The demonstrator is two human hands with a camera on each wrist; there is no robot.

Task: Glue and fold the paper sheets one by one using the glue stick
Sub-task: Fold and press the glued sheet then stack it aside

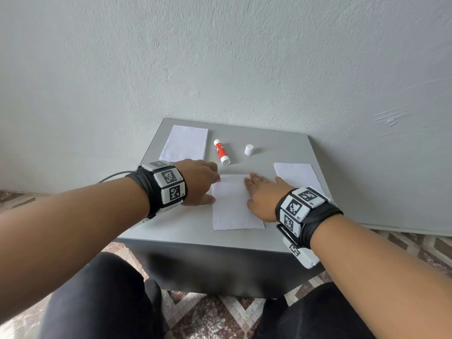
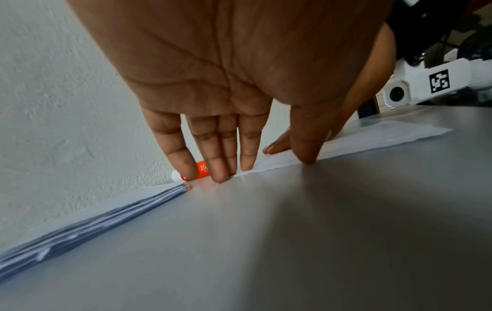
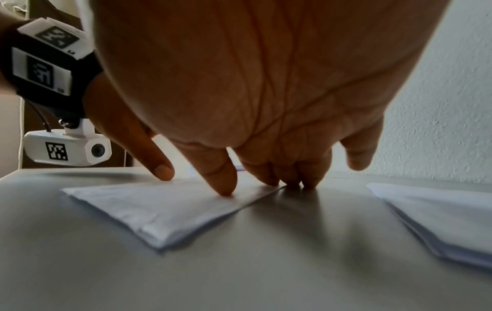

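Both flat hands, left hand [image 1: 200,182] and right hand [image 1: 263,194], press a folded sheet [image 1: 232,204] mid-table, gripping nothing; finished sheets [image 1: 297,174] lie at the right edge; an unfolded stack [image 1: 186,143] waits at the far-left corner, beside the uncapped glue stick [image 1: 221,152].

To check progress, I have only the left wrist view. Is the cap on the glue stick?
Observer: No. The cap stands alone, right of the glue stick.
Operator: Is the paper under the hands folded?
Observer: Yes. The right wrist view shows the folded paper with a doubled edge.
Operator: Are other sheets near it?
Observer: A small pile lies beyond the right hand, on its right.
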